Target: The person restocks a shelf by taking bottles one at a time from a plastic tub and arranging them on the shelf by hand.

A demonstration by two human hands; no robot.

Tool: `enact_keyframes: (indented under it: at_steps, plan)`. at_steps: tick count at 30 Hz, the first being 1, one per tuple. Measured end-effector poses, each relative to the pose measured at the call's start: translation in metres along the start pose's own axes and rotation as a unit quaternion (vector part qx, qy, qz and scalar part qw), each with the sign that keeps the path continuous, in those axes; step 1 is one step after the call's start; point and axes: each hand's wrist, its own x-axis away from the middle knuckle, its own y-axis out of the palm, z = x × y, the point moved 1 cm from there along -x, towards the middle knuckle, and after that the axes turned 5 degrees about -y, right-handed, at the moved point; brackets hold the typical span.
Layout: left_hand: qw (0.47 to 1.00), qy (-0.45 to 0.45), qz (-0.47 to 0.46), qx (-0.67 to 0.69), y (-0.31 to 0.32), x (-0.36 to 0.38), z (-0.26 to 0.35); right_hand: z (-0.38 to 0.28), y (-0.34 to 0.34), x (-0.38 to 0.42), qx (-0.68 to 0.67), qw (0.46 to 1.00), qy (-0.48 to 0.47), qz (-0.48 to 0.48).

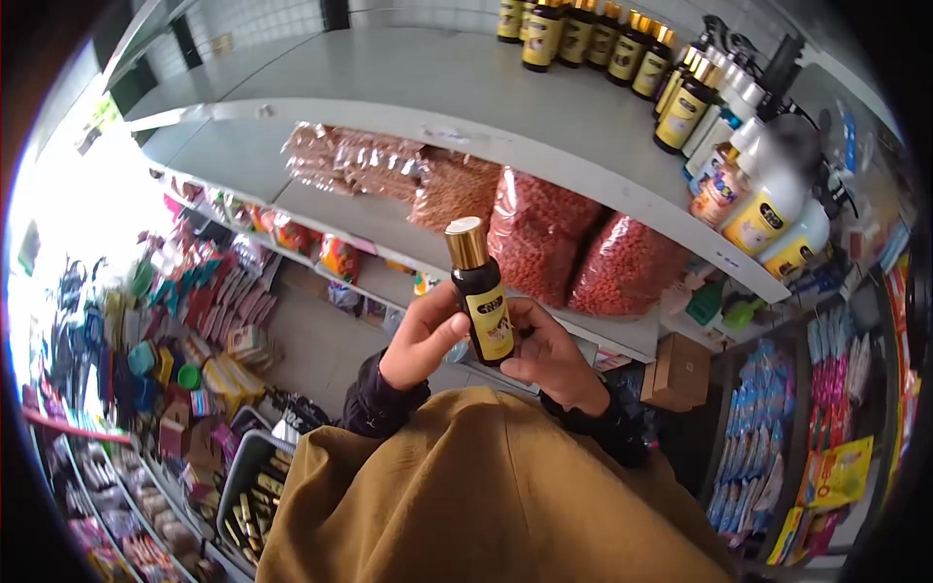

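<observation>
Between my two hands stands a dark bottle [483,296] with a gold cap and a yellow label, tilted slightly and held in front of the shelves. My left hand [425,335] is closed round its left side, thumb against the label's edge. Fingers of my right hand [556,358] wrap behind the lower right side, with the thumb near the base. Matching bottles [627,56] with gold caps are lined up on the upper shelf. More gold-capped bottles [255,505] lie in a grey crate [233,476] at the lower left.
Clear bags of reddish pellets [544,228] fill part of the shelf below the upper shelf [389,73]. White pump bottles [768,209] crowd the upper right end. A cardboard box [677,371] sits low on the right, near hanging packets [753,428]. Stacked goods [204,360] occupy the left side.
</observation>
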Motion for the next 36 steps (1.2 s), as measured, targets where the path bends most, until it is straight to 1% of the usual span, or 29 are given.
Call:
enact_keyframes:
  at_steps: [3, 4, 7, 8, 10, 11, 12, 14, 15, 17, 18, 19, 20, 21, 24, 25, 28, 29, 31, 32, 35, 36]
  plan:
    - [0.996, -0.025, -0.085, 0.013, -0.005, -0.018, 0.006, -0.005, 0.002, -0.005, 0.007, 0.999, -0.036, 0.027]
    - [0.995, -0.025, -0.098, 0.015, -0.007, -0.025, 0.011, -0.006, 0.003, -0.007, 0.010, 0.998, -0.041, 0.038]
    - [0.994, 0.001, -0.105, -0.043, -0.018, -0.048, 0.029, -0.012, 0.008, -0.022, 0.023, 0.996, -0.059, 0.061]
    - [0.992, 0.003, -0.115, -0.041, -0.022, -0.054, 0.032, -0.019, 0.012, -0.027, 0.076, 0.992, -0.071, 0.073]
    - [0.991, -0.026, -0.125, -0.026, -0.031, -0.064, 0.037, -0.034, 0.024, -0.036, 0.182, 0.974, -0.091, 0.097]
    - [0.990, -0.043, -0.130, -0.018, -0.036, -0.068, 0.039, -0.044, 0.030, -0.038, 0.185, 0.972, -0.094, 0.108]
    - [0.989, -0.043, -0.141, -0.015, -0.038, -0.072, 0.043, -0.059, 0.036, -0.040, 0.280, 0.952, -0.072, 0.103]
    - [0.985, -0.053, -0.163, 0.020, -0.037, -0.082, 0.050, -0.089, 0.047, -0.041, 0.461, 0.882, -0.019, 0.094]
    - [0.982, -0.059, -0.173, 0.037, -0.037, -0.087, 0.053, -0.100, 0.052, -0.041, 0.463, 0.880, -0.019, 0.106]
    - [0.973, -0.075, -0.213, 0.044, -0.041, -0.098, 0.056, -0.119, 0.061, -0.041, 0.551, 0.803, -0.066, 0.218]
    - [0.965, -0.089, -0.241, 0.047, -0.043, -0.103, 0.058, -0.127, 0.063, -0.044, 0.552, 0.800, -0.064, 0.228]
    - [0.956, -0.102, -0.270, 0.050, -0.044, -0.108, 0.058, -0.135, 0.064, -0.049, 0.538, 0.801, -0.093, 0.245]
    - [0.953, -0.103, -0.281, 0.052, -0.045, -0.111, 0.057, -0.143, 0.064, -0.053, 0.524, 0.801, -0.123, 0.262]
    - [0.947, -0.093, -0.303, 0.056, -0.045, -0.115, 0.056, -0.147, 0.066, -0.058, 0.526, 0.796, -0.123, 0.273]
    - [0.931, -0.072, -0.353, 0.063, -0.044, -0.124, 0.056, -0.157, 0.069, -0.079, 0.610, 0.739, -0.152, 0.243]
    - [0.928, -0.074, -0.359, 0.072, -0.043, -0.126, 0.055, -0.159, 0.067, -0.085, 0.611, 0.736, -0.152, 0.250]
    - [0.920, -0.075, -0.374, 0.091, -0.043, -0.133, 0.056, -0.167, 0.061, -0.099, 0.607, 0.761, -0.086, 0.212]
    - [0.922, -0.061, -0.378, 0.058, -0.045, -0.136, 0.058, -0.172, 0.059, -0.102, 0.609, 0.759, -0.086, 0.215]
    - [0.924, -0.029, -0.380, -0.008, -0.047, -0.142, 0.063, -0.183, 0.058, -0.109, 0.602, 0.778, -0.066, 0.168]
    - [0.925, -0.027, -0.379, -0.007, -0.047, -0.145, 0.067, -0.189, 0.058, -0.113, 0.598, 0.787, -0.055, 0.143]
    - [0.952, 0.006, -0.305, 0.007, -0.043, -0.149, 0.085, -0.215, 0.055, -0.118, 0.612, 0.777, -0.059, 0.135]
    - [0.953, 0.009, -0.304, 0.008, -0.045, -0.150, 0.090, -0.224, 0.054, -0.120, 0.619, 0.771, -0.063, 0.132]
